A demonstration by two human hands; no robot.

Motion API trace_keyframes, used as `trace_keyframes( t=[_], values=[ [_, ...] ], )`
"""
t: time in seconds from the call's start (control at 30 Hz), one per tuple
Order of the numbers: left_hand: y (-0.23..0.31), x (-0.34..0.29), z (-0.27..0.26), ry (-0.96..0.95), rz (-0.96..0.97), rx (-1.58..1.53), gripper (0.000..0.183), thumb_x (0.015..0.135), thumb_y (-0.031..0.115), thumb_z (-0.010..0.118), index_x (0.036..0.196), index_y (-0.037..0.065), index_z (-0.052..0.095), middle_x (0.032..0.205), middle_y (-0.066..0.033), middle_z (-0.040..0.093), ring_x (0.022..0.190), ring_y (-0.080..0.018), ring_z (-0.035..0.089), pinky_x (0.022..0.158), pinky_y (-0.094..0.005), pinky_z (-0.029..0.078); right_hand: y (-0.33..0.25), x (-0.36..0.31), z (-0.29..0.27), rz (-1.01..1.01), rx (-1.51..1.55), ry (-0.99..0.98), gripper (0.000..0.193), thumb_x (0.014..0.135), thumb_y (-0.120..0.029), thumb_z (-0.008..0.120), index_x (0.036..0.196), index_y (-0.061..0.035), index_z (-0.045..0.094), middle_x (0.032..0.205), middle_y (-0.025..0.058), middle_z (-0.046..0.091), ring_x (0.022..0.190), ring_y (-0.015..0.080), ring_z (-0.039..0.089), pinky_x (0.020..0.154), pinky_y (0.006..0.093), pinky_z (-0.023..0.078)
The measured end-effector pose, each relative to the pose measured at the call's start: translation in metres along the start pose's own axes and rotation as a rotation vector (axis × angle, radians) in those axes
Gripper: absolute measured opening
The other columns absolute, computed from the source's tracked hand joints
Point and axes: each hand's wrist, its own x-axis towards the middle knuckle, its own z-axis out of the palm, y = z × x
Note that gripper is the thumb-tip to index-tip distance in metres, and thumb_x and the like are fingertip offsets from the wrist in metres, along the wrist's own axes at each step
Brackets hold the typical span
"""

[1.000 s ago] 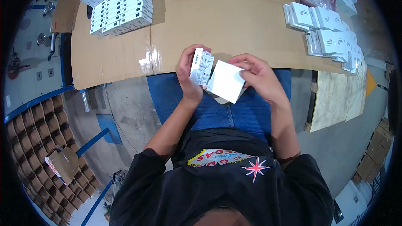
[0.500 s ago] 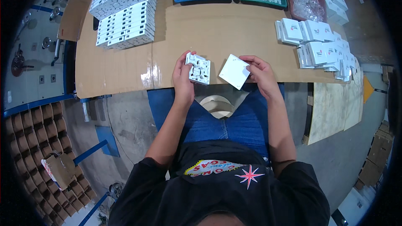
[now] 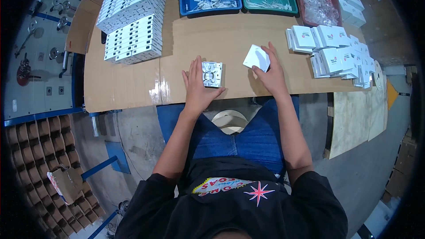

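On the cardboard-topped table, a square white plastic housing (image 3: 212, 75) lies with its openwork inner side up. Beside it is my left hand (image 3: 197, 89), fingers stretched along its left edge and thumb reaching past its near corner. That hand is open and not closed round the housing. To the right, my right hand (image 3: 271, 73) holds a flat, smooth white square cover plate (image 3: 256, 57) between thumb and fingers. The plate is turned cornerwise; whether it touches the tabletop I cannot tell.
Tall stacks of white housings (image 3: 135, 35) stand at the far left. Along the back are a blue tray (image 3: 211, 12) and a green tray (image 3: 271, 11) of small white parts, and a red bin (image 3: 312, 23) of clear bags. White packets (image 3: 332, 57) are piled at right.
The housing has gone from my left hand onto the table, and that hand has opened beside it. My right hand has carried the cover plate farther from me and slightly right.
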Motion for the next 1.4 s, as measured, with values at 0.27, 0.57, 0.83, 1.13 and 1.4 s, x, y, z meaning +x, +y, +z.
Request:
trace_keyframes(
  t=[0.27, 0.57, 0.83, 1.13, 1.4],
  values=[
    [0.0, 0.021, 0.021, 0.006, -0.001, 0.02, 0.12, 0.069, 0.047, 0.09, 0.158, 0.001, 0.023, 0.161, -0.0224, 0.031, 0.15, -0.0377, 0.03, 0.121, -0.0635, 0.017, 0.019, -0.004, -0.004, -0.004, -0.157, -0.089, 0.074, 0.08, -0.017, 0.081, 0.147, -0.0099, 0.048, 0.16, 0.0185, 0.037, 0.153, 0.0402, 0.024, 0.124, 0.0564, 0.019],
    [0.009, 0.039, 0.031, 0.099, -0.021, 0.071, 0.122, 0.067, 0.052, 0.09, 0.156, -0.002, 0.027, 0.16, -0.0278, 0.028, 0.147, -0.0439, 0.032, 0.121, -0.0545, 0.026, 0.032, 0.006, -0.021, -0.098, -0.014, -0.271, 0.073, 0.084, -0.013, 0.077, 0.15, -0.0112, 0.046, 0.165, 0.0122, 0.031, 0.155, 0.0368, 0.02, 0.126, 0.0545, 0.014],
    [0.009, 0.037, 0.029, 0.091, -0.045, 0.048, 0.125, 0.061, 0.041, 0.096, 0.154, -0.006, 0.027, 0.156, -0.0277, 0.035, 0.145, -0.0437, 0.034, 0.122, -0.0463, 0.029, 0.032, 0.0, -0.019, -0.071, 0.143, -0.176, 0.065, 0.083, -0.005, 0.076, 0.144, -0.0083, 0.054, 0.163, 0.0165, 0.035, 0.154, 0.0357, 0.024, 0.124, 0.045, 0.028],
    [0.035, 0.045, 0.024, 0.062, -0.103, -0.051, 0.115, 0.069, 0.04, 0.089, 0.155, -0.004, 0.026, 0.16, -0.0267, 0.027, 0.148, -0.0429, 0.029, 0.122, -0.047, 0.026, -0.026, 0.07, -0.165, -0.068, 0.054, 0.056, 0.026, 0.093, -0.01, 0.069, 0.118, -0.0027, 0.068, 0.12, 0.0136, 0.071, 0.11, 0.0296, 0.068, 0.095, 0.0377, 0.053],
    [0.026, 0.045, 0.027, 0.104, -0.083, -0.069, 0.109, 0.071, 0.034, 0.087, 0.155, -0.002, 0.028, 0.159, -0.0271, 0.029, 0.147, -0.0438, 0.031, 0.121, -0.0488, 0.029, 0.097, 0.22, -0.285, 0.25, -0.497, 0.207, 0.024, 0.088, -0.01, 0.065, 0.11, -0.0026, 0.073, 0.1, 0.0167, 0.075, 0.092, 0.0315, 0.073, 0.081, 0.0397, 0.055]
  ],
)
